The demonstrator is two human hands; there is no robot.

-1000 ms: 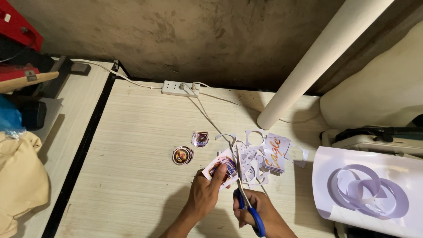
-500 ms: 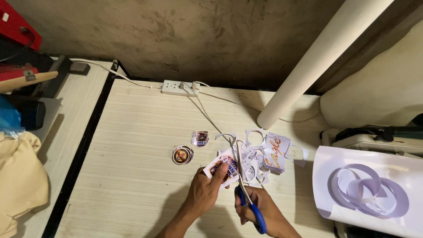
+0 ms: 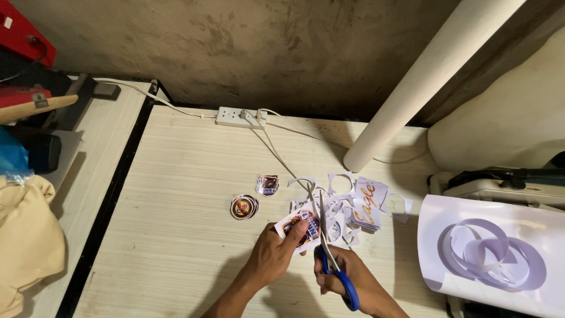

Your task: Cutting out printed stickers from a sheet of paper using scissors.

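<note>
Left hand (image 3: pixel 272 254) pinches the sticker sheet (image 3: pixel 299 228) at table (image 3: pixel 176 194) centre, six o'clock of the scraps (image 3: pixel 347 206); right hand (image 3: pixel 353 281) grips scissors (image 3: pixel 331 259); sheet judged light, floppy, best held near the cut.

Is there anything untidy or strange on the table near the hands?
Yes. A loose heap of white paper scraps with round holes lies beside the scissors. A thin white cable from the power strip runs into that heap, close to the blades.

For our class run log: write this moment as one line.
left hand: holds printed sticker sheet | right hand: blue scissors cutting it | paper scraps beside
</note>
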